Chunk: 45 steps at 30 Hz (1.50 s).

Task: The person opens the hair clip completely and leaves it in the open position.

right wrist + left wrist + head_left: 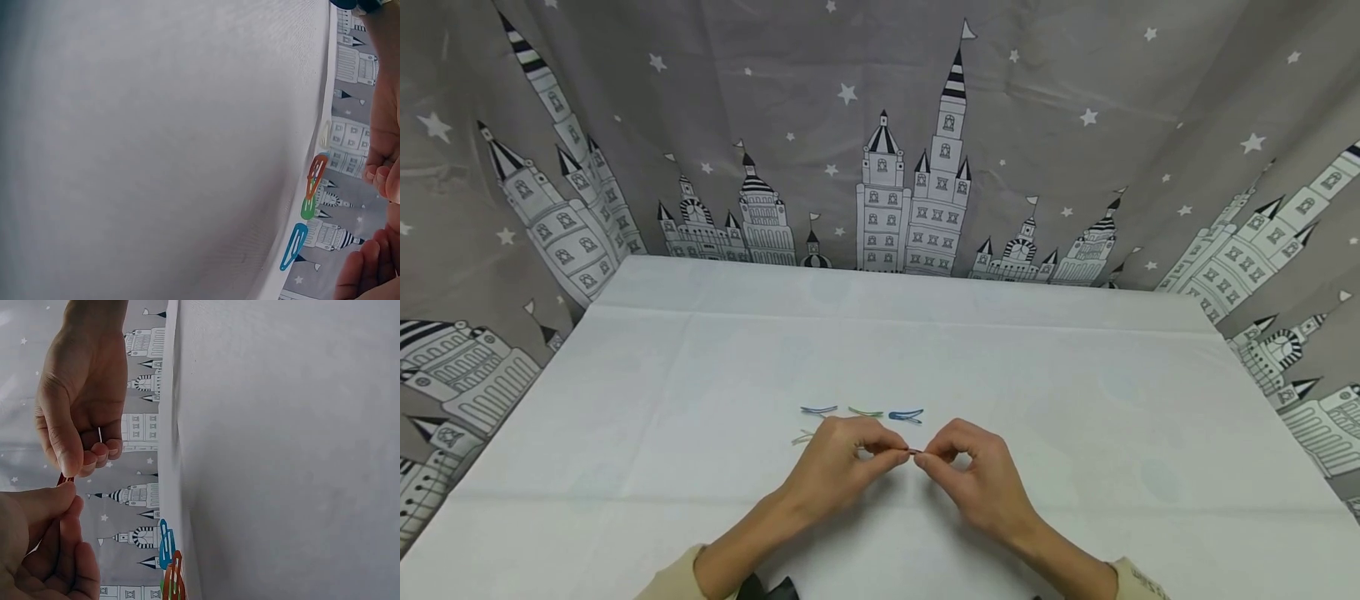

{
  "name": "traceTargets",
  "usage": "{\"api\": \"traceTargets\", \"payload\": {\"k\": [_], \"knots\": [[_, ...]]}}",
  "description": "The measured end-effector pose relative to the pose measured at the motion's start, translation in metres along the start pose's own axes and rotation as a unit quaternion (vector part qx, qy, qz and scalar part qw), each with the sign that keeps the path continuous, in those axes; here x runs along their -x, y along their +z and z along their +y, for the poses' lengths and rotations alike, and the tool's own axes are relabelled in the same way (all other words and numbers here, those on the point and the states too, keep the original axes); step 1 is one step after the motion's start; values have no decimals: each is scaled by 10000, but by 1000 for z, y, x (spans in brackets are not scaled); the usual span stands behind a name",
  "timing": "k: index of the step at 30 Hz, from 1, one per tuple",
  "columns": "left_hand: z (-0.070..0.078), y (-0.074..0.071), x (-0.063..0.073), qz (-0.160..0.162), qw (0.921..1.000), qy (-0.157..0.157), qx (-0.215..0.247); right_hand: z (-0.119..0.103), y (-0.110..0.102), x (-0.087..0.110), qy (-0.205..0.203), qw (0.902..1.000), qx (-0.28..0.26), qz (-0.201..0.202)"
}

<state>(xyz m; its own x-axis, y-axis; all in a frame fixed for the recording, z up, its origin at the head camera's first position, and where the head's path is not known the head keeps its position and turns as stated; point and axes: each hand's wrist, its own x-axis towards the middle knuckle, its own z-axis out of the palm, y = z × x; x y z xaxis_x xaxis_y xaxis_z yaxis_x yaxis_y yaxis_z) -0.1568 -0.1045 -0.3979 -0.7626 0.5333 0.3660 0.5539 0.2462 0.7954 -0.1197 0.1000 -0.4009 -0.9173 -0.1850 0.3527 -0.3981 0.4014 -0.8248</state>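
Note:
A reddish snap hair clip [913, 452] spans the small gap between both hands above the white table. The left hand [847, 457] pinches one end between thumb and index finger. At the other end, the right hand [977, 468] pinches it the same way. Most of this clip [62, 479] is covered by fingertips in the left wrist view. Just beyond the hands lie a blue clip [906, 415], a green clip [867, 412] and another blue clip [818, 409]. A whitish clip [802, 437] shows beside the left hand. An orange clip [317, 175] appears in the right wrist view.
A white cloth [1075, 400] with fold creases covers the table. Behind and at both sides hangs a grey curtain [805, 92] printed with castles and stars. A dark object [769, 588] shows at the bottom edge by the left forearm.

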Motion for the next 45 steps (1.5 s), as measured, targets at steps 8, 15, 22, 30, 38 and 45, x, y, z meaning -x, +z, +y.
{"api": "traceTargets", "payload": {"k": [8, 15, 22, 30, 38, 45], "knots": [[-1, -1, 1, -4, 10000, 2, 12, -1, 0, 1, -102, 9999, -15, 39], [-1, -2, 3, 11, 10000, 4, -20, -1, 1, 2, -77, 9999, -86, -4], [-2, -4, 4, 7, 9999, -145, -21, 1, 1, 3, -51, 9999, 11, -108], [-4, -7, 6, -62, 9991, -343, -226, 3, -1, 4, 20, 9989, 158, -443], [-5, -9, 6, -178, 9980, -343, -495, 3, -2, 4, 35, 9984, 349, -449], [-6, -10, 5, -400, 9960, -524, -600, 4, -3, 5, 29, 9985, 360, -414]]}}
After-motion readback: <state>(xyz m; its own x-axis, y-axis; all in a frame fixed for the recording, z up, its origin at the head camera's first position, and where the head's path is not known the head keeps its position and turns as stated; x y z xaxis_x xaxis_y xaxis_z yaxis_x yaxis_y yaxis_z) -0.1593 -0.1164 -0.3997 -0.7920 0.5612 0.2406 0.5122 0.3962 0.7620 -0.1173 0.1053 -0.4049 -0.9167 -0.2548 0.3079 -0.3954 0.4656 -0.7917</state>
